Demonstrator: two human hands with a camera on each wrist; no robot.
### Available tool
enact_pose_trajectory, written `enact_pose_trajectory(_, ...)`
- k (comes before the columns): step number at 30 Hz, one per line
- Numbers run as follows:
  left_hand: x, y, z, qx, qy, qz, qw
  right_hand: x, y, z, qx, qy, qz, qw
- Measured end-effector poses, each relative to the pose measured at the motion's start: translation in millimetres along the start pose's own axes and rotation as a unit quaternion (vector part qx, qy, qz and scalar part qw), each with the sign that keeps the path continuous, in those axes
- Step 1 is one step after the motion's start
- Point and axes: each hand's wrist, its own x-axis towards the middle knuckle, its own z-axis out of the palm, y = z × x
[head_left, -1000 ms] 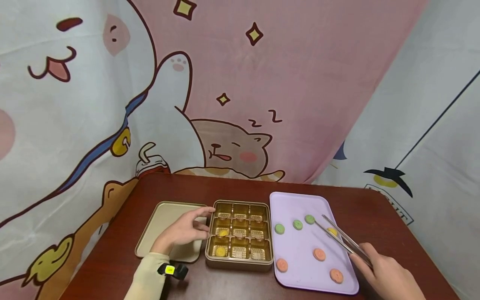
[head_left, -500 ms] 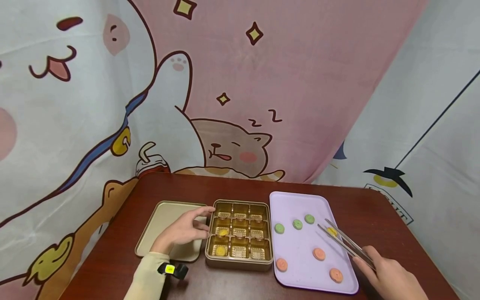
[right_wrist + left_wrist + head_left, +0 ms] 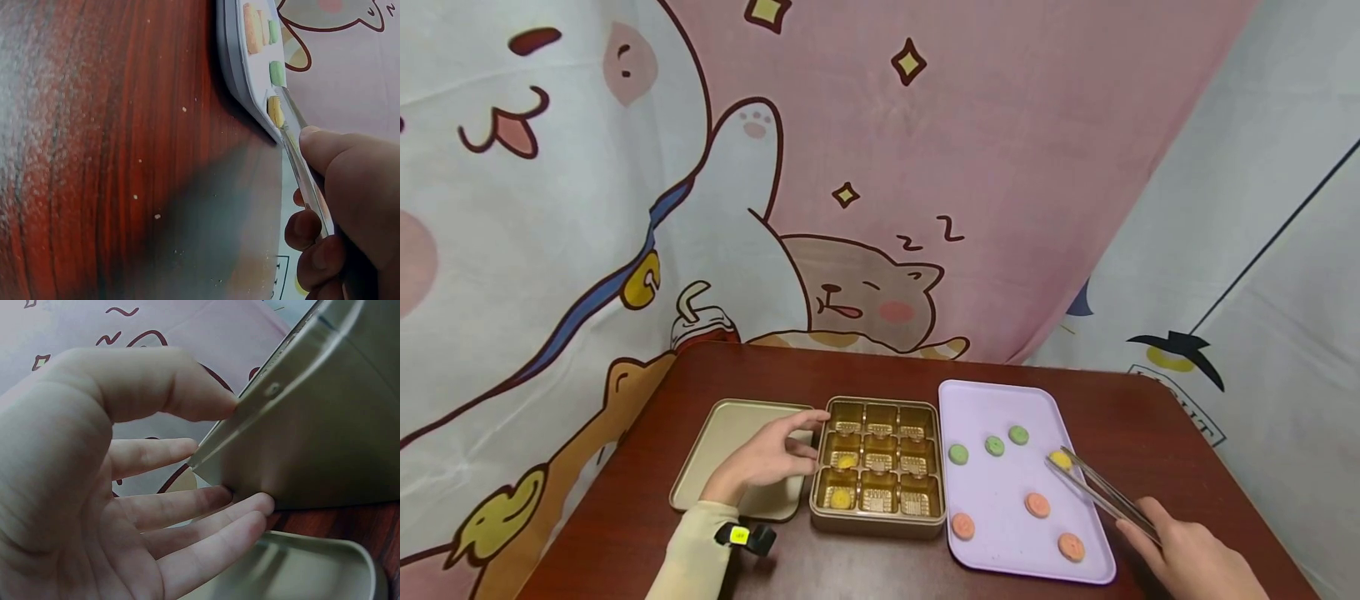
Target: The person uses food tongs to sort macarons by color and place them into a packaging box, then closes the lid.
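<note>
Three yellow cookies in all; one lies on the purple tray, near its right edge, between the tips of the metal tongs. Right hand clenched round the tongs, thumb and fingers curled on the arms. Tips sit one each side of that cookie; can't tell if both touch it. Left hand loose, fingers extended, fingertips against the left wall of the gold box. Box stands between lid and tray, nine pockets inside; the other two yellow cookies are in its left column, one in the front pocket, one in the middle. Lid flat on the worktop, left of the box, partly under the left hand. Also on the tray: three green cookies in a loose row left of the tongs tips, three orange cookies spread nearer the person. Right long side of the box is right beside the tray. Left arm: cream sleeve, black strap at the wrist. Worktop dark red-brown, glossy; cartoon-print cloth hangs behind, mostly pink and white.
</note>
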Motion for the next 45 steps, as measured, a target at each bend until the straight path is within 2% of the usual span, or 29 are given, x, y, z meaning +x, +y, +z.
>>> enact_pose_trajectory(8,-0.6,1.6,-2.1,0.003,-0.003,0.008,1.0,-1.6,-2.0,-0.7,-0.003,0.007,-0.009,0.9999)
enact_pose_trajectory(17,-2.3,2.6,-0.7,-0.014,-0.004,0.012,0.9998,-2.4,-5.1,-5.9,-0.015,-0.004,-0.013,0.9998)
enact_pose_trajectory(30,-1.0,1.5,-0.4,-0.007,-0.004,0.012,0.9999,0.6,-3.1,-1.3,-0.012,-0.001,-0.02,0.9997)
enact_pose_trajectory(45,0.7,-1.1,-0.2,0.004,0.001,0.002,1.0,-3.2,-13.2,-1.1,0.002,0.017,-0.032,0.9994)
